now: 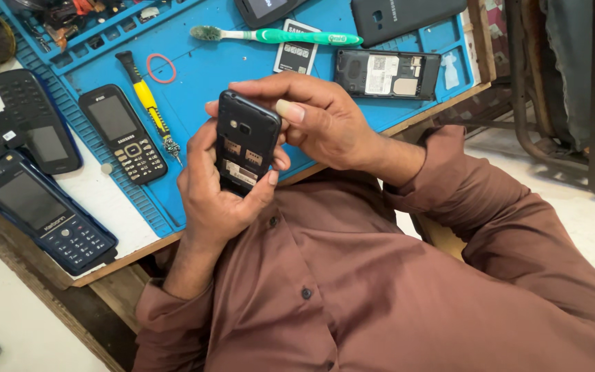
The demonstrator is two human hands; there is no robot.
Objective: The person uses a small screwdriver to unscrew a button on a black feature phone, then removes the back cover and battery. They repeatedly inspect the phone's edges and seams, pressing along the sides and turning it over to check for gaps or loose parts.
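**Open-backed phone being held in both hands above the bench edge**

The person is holding a small black phone just above the near edge of the blue work mat, back side up. The left hand is grasping its lower half, thumb lying on the exposed back; the right hand is gripping the top end with fingers curled over it. The back cover is already off and the battery bay is showing empty, with card slots bare; whether anything is left to remove inside, I cannot tell.

On the mat a battery, a green toothbrush, a yellow screwdriver, a red rubber band, a second opened phone and a black keypad phone are lying apart. A dark blue phone is resting on the white tabletop. A pale floor is showing beyond the bench.
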